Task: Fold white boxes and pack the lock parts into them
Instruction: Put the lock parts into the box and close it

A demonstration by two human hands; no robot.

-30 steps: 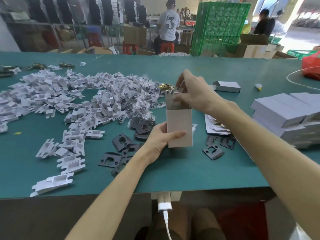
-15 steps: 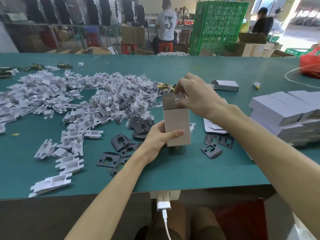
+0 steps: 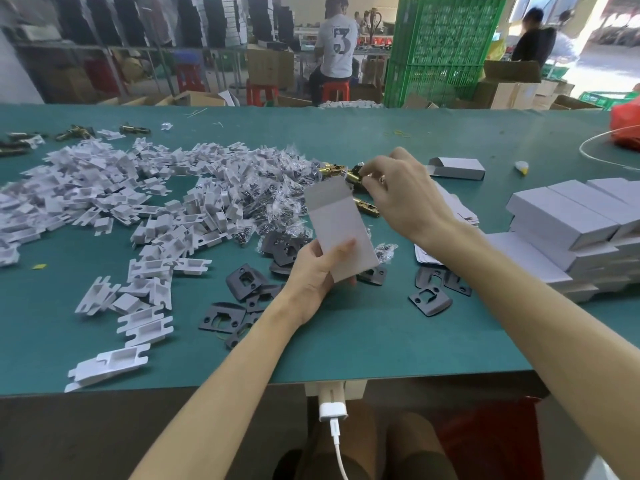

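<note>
My left hand [image 3: 317, 270] grips the lower end of an upright white box [image 3: 341, 230], which tilts a little to the left with its top flap open. Behind and right of the box's top, my right hand [image 3: 403, 195] reaches to the brass latch parts [image 3: 349, 176] on the green table [image 3: 381, 334], its fingertips pinching one of them. Another brass latch [image 3: 367, 206] lies just under that hand. Black strike plates [image 3: 246, 280] lie around my left wrist, and clear screw bags [image 3: 277, 199] are heaped behind the box.
A wide heap of white folded inserts [image 3: 104, 195] covers the table's left half. Finished white boxes [image 3: 568, 233] are stacked at the right, flat box blanks [image 3: 457, 209] beside them. A single folded box [image 3: 457, 168] lies farther back. A red bag [image 3: 627, 123] sits far right.
My right hand left the box's open top and moved back and right to the brass latches. The box tilted left in my left hand, flap now free.
</note>
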